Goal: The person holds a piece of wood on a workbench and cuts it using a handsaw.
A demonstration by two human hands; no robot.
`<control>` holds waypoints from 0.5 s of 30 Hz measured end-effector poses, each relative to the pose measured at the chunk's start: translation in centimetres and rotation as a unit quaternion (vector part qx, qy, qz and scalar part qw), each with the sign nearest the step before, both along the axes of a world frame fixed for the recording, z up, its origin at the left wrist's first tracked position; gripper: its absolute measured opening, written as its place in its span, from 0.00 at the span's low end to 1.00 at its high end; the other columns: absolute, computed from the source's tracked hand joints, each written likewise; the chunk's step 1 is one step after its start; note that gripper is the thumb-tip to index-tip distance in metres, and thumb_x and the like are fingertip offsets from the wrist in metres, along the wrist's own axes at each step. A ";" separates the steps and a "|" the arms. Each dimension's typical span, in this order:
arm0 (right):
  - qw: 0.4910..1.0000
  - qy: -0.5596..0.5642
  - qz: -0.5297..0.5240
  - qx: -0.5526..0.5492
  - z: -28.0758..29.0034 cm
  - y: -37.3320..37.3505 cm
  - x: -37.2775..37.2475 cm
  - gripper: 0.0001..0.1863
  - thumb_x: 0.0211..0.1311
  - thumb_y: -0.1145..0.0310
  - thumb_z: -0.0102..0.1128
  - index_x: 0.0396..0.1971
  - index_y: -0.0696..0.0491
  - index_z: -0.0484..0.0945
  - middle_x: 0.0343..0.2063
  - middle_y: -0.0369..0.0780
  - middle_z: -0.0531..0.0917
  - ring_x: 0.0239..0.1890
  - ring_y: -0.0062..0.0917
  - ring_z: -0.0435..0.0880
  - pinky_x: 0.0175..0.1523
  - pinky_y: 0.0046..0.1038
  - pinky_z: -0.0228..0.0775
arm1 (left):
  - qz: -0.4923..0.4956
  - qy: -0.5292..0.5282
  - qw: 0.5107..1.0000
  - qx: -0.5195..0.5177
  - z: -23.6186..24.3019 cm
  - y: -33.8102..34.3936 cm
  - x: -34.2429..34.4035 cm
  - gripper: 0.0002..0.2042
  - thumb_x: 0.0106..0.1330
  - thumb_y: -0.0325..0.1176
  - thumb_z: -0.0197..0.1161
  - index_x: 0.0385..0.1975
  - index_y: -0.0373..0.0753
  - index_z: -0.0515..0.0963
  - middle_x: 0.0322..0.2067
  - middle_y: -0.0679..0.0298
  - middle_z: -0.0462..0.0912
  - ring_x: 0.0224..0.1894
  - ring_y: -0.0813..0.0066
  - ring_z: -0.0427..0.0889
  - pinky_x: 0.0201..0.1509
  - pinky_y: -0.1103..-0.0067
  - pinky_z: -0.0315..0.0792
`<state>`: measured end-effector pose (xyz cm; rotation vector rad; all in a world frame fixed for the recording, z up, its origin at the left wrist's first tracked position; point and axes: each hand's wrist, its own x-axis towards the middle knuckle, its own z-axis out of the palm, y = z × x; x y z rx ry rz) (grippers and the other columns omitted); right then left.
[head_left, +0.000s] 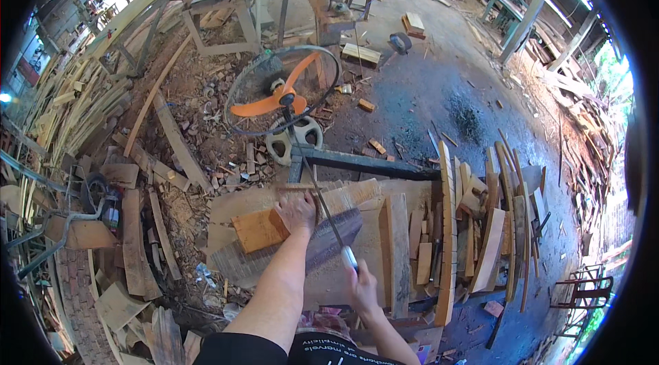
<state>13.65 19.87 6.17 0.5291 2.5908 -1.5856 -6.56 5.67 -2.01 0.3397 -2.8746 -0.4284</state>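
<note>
My right hand (362, 291) is closed around the pale handle of a handsaw (327, 217). Its long, dark blade appears almost edge-on, slanting away to the upper left across the boards. To the left of the blade, my left hand (296, 212) presses down on a light wooden board (353, 195), fingers spread over its far side. An orange-brown wood block (255, 230) lies beside that hand. Beneath them is a grey, weathered board (240, 260), set at a slant on the low work surface. Whether the saw teeth touch the wood cannot be made out.
An orange-bladed fan (287, 98) with a round guard ring stands just beyond the work surface. Planks and sticks (447, 227) lie lengthwise on the right. Scrap wood (134, 241) and offcuts cover the left, and a dark beam (367, 160) runs across behind.
</note>
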 end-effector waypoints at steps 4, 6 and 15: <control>0.996 0.041 0.028 0.073 -0.6 4.1 11.0 0.17 0.57 0.68 0.58 0.46 0.56 0.71 0.24 0.49 0.74 0.22 0.38 0.76 0.28 0.35 0.70 | 0.008 -0.009 1.000 -0.018 0.6 1.3 -0.3 0.22 0.67 0.46 0.47 0.24 0.37 0.84 0.31 0.57 0.84 0.45 0.60 0.75 0.54 0.63 0.59; 0.966 0.132 0.110 0.193 -1.0 3.9 10.9 0.28 0.50 0.74 0.60 0.55 0.55 0.68 0.29 0.48 0.73 0.21 0.45 0.74 0.27 0.40 0.70 | -0.003 -0.024 1.000 -0.002 1.2 1.2 -0.4 0.22 0.67 0.45 0.46 0.25 0.36 0.84 0.33 0.56 0.84 0.46 0.59 0.75 0.54 0.63 0.59; 0.999 0.018 -0.038 -0.008 0.8 4.5 5.9 0.24 0.67 0.48 0.49 0.31 0.58 0.72 0.14 0.39 0.72 0.18 0.24 0.74 0.25 0.28 0.65 | 0.066 -0.019 0.998 -0.011 0.7 0.1 -2.9 0.21 0.70 0.44 0.43 0.32 0.40 0.84 0.36 0.55 0.83 0.48 0.58 0.74 0.57 0.60 0.58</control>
